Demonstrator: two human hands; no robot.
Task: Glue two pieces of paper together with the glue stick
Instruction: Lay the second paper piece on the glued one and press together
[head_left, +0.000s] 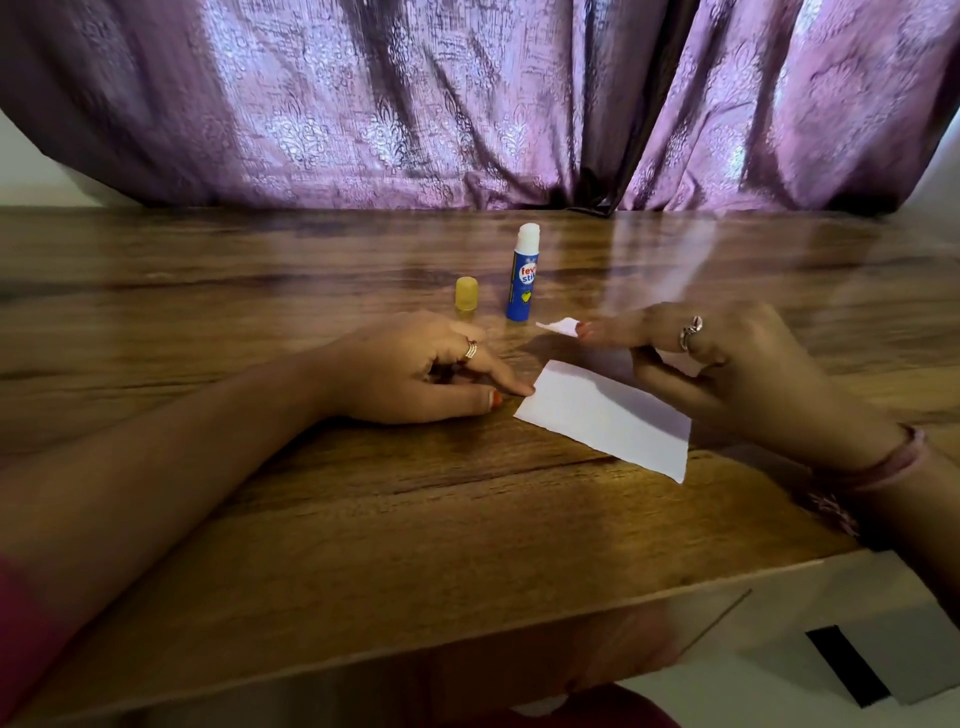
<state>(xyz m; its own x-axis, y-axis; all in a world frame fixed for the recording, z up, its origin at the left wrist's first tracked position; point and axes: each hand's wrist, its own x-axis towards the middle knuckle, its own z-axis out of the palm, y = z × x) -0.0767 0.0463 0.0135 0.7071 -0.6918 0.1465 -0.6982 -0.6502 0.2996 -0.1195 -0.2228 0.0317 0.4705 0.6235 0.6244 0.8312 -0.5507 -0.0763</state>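
Observation:
A white piece of paper (608, 418) lies flat on the wooden table (363, 519). My left hand (415, 371) rests on the table, and one straight fingertip touches the paper's left corner. My right hand (727, 374) hovers over the paper's far edge and pinches a second, smaller piece of paper (560, 326), whose torn end sticks out past my fingertips. The blue glue stick (522, 275) stands upright and uncapped behind the hands, its white glue showing at the top. Its yellow cap (466, 294) stands just to its left.
A purple patterned curtain (467, 104) hangs behind the table's far edge. The table's near edge runs diagonally at the lower right, with white floor and a black strip (847, 665) beyond it.

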